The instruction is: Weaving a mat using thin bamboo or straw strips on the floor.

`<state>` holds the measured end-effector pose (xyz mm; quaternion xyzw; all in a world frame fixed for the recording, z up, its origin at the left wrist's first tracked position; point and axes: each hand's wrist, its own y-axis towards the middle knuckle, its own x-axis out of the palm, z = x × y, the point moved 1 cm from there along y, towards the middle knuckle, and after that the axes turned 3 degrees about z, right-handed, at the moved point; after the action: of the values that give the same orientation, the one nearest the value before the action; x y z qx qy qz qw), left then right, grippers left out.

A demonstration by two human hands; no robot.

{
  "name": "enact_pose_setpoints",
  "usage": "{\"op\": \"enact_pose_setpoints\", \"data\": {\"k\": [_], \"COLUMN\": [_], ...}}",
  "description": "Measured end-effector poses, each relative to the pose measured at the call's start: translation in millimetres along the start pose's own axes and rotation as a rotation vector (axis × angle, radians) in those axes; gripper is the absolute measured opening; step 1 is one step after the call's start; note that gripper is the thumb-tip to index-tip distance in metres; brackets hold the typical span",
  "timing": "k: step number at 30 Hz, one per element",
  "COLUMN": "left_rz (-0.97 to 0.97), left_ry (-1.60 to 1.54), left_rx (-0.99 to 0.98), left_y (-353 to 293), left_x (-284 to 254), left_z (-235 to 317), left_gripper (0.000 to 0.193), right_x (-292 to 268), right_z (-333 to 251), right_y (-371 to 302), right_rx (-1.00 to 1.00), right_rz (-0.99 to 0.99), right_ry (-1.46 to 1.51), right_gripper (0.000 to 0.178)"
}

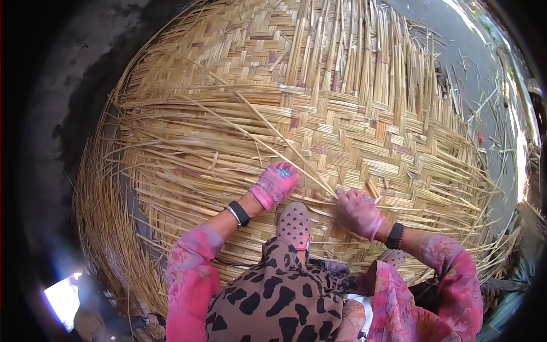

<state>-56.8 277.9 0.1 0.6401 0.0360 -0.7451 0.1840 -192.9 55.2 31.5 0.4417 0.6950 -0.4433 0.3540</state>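
Note:
Beneath me spreads a large woven reed mat (393, 145), its middle in a tight diagonal pattern. Long loose reed strips (250, 135) run across it from the upper left toward my right hand. My right hand (358, 212), in a pink glove and slightly blurred, is closed around the near ends of these strips. Left of it, my left hand (276, 185), also in a pink glove, is curled closed low over the unwoven strips; what lies in its fingers is hidden. My shoe (294, 225) with dark hearts rests on the mat between my hands.
Unwoven reed ends (393, 57) stick out at the far side, and more fan out left and right. A thick bundle of thin reeds (105, 228) lies along the left. Scraps litter the grey floor (464, 74) at the right. My spotted brown garment (279, 302) covers my lap.

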Motion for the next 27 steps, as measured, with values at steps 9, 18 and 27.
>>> {"op": "enact_pose_setpoints", "data": {"k": [9,18,27], "left_rz": [0.075,-0.118,0.174], "left_ry": [-0.458,-0.186,-0.153], "left_rx": [-0.014,-0.275,0.020], "left_y": [8,28,59], "left_x": [-41,-38,-57], "left_z": [60,7,42], "left_gripper": [0.028,0.043,0.012], "right_x": [-56,-248,-176], "right_z": [77,112,71], "right_y": [20,-19,-26], "right_rx": [0.068,0.077,0.264], "right_rz": [0.375,0.237,0.142], "right_ry": [0.358,0.022,0.539], "right_gripper": [0.020,0.013,0.011]}}
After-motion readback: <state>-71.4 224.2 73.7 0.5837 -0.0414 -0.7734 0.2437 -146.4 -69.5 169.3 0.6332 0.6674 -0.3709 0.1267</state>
